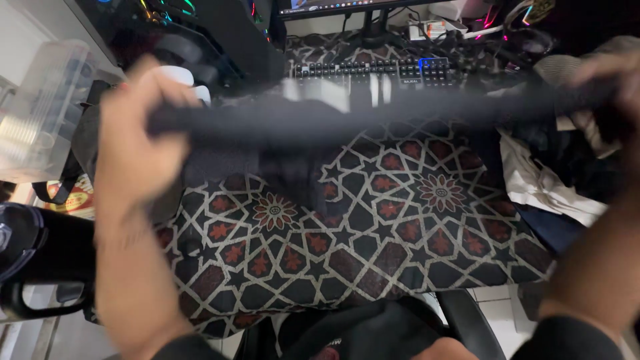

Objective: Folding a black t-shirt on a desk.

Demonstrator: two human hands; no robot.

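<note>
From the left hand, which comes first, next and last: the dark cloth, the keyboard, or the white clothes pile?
Measured from the left hand in the head view:
1. Dark cloth: gripped in that hand, stretched to the right.
2. Keyboard: top middle, behind the cloth.
3. White clothes pile: far right of the patterned mat.

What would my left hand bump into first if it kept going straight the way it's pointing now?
Probably the white rounded object just beyond the left hand, which grips one end of the stretched dark cloth. The dark computer case sits behind that. Motion blur and unclear depth make this a guess.
</note>
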